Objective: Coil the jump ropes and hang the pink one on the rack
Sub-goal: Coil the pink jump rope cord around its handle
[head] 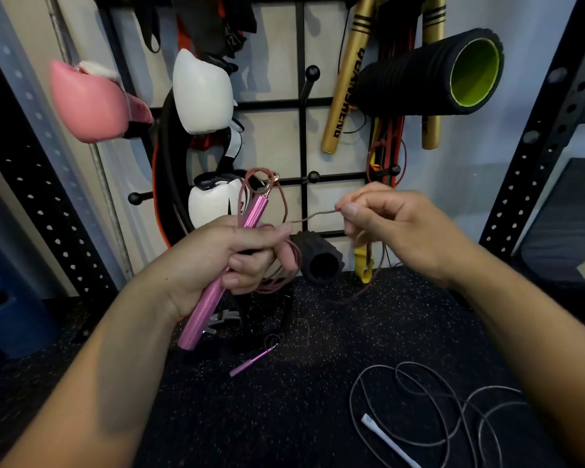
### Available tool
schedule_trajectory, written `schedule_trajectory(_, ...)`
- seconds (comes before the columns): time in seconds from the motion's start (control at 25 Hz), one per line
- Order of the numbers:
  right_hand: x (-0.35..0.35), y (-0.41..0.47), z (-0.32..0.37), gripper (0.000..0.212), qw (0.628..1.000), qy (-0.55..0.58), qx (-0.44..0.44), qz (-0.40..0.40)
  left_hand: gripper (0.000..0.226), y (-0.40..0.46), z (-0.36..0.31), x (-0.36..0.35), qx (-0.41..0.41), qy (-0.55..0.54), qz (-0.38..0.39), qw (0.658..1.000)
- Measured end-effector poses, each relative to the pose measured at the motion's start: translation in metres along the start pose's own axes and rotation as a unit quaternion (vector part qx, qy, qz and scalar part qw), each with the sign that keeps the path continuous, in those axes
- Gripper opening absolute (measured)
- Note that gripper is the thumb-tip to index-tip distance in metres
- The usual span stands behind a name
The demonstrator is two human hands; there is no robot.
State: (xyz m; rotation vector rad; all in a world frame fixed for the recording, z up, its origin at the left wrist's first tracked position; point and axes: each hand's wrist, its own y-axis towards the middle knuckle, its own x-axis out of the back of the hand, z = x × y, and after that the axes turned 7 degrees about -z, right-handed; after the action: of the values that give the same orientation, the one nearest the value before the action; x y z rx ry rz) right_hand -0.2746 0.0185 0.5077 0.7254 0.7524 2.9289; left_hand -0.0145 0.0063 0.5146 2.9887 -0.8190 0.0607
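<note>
My left hand [230,261] grips one metallic pink handle [206,309] of the pink jump rope, held tilted, with several loops of its thin pink cord [284,271] gathered in the same fist. My right hand [395,228] pinches a stretch of that cord [313,216] between thumb and finger, to the right of the left hand. The cord trails down to the second pink handle [252,361], which lies on the black floor. A grey jump rope [429,407] with a white handle [385,439] lies loose and uncoiled on the floor at lower right.
A black grid rack [301,136] on the wall carries knobbed pegs [313,177], pink [88,103] and white boxing gloves [201,92], gold sticks [343,82], a black foam roller [433,72] and bands. A small black roller [320,258] lies on the floor. Perforated steel posts [541,130] stand on both sides.
</note>
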Motion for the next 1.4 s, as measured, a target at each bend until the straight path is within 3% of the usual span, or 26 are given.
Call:
schedule_trajectory(0.12, -0.017, 0.0, -0.008, 0.03, 0.996, 0.085, -0.007, 0.025, 0.029, -0.001, -0.001, -0.003, 0.003, -0.138, 0.109, 0.984)
schedule_trajectory(0.24, -0.034, -0.009, -0.009, 0.027, 0.963, 0.245, -0.078, 0.074, 0.035, -0.001, -0.007, -0.01, 0.0, -0.345, 0.241, 0.907)
schedule_trajectory(0.32, -0.038, -0.011, -0.014, 0.028, 0.977, 0.187, -0.076, 0.067, 0.038, 0.003, -0.013, -0.016, -0.045, -0.443, 0.189, 0.875)
schedule_trajectory(0.44, -0.047, -0.016, -0.015, 0.032, 0.994, 0.0, -0.013, 0.104, 0.033, 0.01, -0.017, -0.027, -0.129, -0.53, -0.018, 0.838)
schedule_trajectory(0.52, -0.054, -0.02, -0.01, 0.033, 0.984, -0.073, 0.002, 0.161, 0.03, 0.016, -0.012, -0.026, -0.187, -0.422, -0.188, 0.867)
schedule_trajectory(0.6, -0.053, -0.022, 0.002, 0.031, 0.971, -0.121, 0.027, 0.206, 0.028, 0.019, -0.002, -0.019, -0.232, -0.093, -0.317, 0.915)
schedule_trajectory(0.68, -0.039, -0.02, 0.019, 0.025, 0.961, -0.152, 0.046, 0.226, 0.028, 0.02, 0.01, -0.016, -0.214, 0.205, -0.308, 0.904)
schedule_trajectory(0.72, -0.029, -0.017, 0.029, 0.023, 0.96, -0.166, 0.048, 0.221, 0.029, 0.018, 0.012, -0.016, -0.18, 0.285, -0.267, 0.903)
schedule_trajectory(0.84, 0.004, -0.008, 0.043, 0.022, 0.99, -0.122, 0.011, 0.068, 0.049, 0.013, 0.01, -0.02, -0.094, 0.275, -0.139, 0.947)
schedule_trajectory(0.92, 0.017, -0.003, 0.041, 0.023, 0.995, -0.082, 0.022, -0.045, 0.052, 0.011, 0.007, -0.021, -0.097, 0.291, -0.11, 0.945)
schedule_trajectory(1.0, 0.02, -0.003, 0.035, 0.015, 0.995, -0.073, 0.046, -0.054, 0.042, 0.009, 0.004, -0.021, -0.105, 0.31, -0.086, 0.941)
schedule_trajectory(1.16, 0.028, -0.002, 0.027, 0.013, 0.997, -0.054, 0.054, 0.006, 0.036, 0.009, 0.001, -0.019, -0.097, 0.185, -0.076, 0.975)
schedule_trajectory(1.4, 0.018, 0.001, 0.025, 0.022, 0.991, -0.032, 0.079, -0.107, 0.052, 0.0, -0.007, -0.025, -0.127, 0.147, -0.055, 0.979)
